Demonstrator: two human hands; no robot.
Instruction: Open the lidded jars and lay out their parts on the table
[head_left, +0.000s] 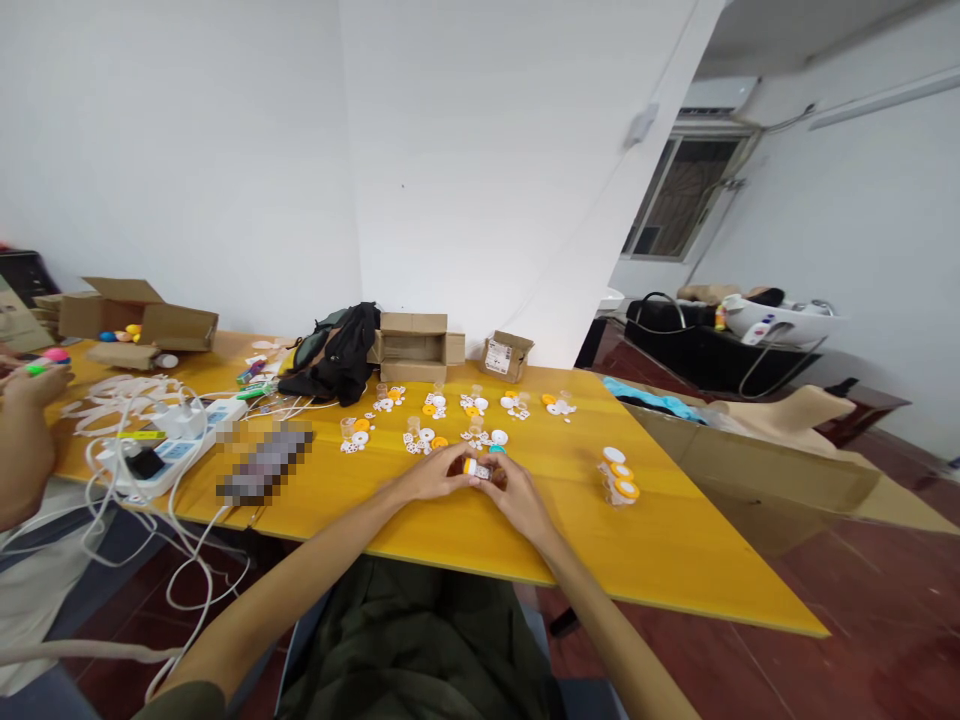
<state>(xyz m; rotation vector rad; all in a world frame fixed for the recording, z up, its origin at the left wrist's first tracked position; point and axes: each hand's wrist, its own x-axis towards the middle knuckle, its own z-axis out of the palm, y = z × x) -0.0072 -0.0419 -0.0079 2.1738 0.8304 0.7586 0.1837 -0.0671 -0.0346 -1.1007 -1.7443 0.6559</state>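
Just above the near part of the table, both hands hold a small clear jar [480, 470] with an orange and white cap. The fingers of my left hand [437, 474] close around its capped end. My right hand [517, 492] grips the other end, its thumb and fingers curled inward. What lies inside the jar is too small to make out. Right behind the hands are a teal lid [496, 449] and a white disc [499, 437]. Farther back, small clear cups [413, 425] stand in groups with orange lids [361, 425] and small white perforated pieces [349, 441].
Several capped jars [620, 478] stand at the right of the wooden table [675, 540]. Cardboard boxes [413, 350] and a black bag [337, 350] line the back. A power strip [187, 440] with tangled white cables lies left. Another person's hand [37, 385] holds small coloured things.
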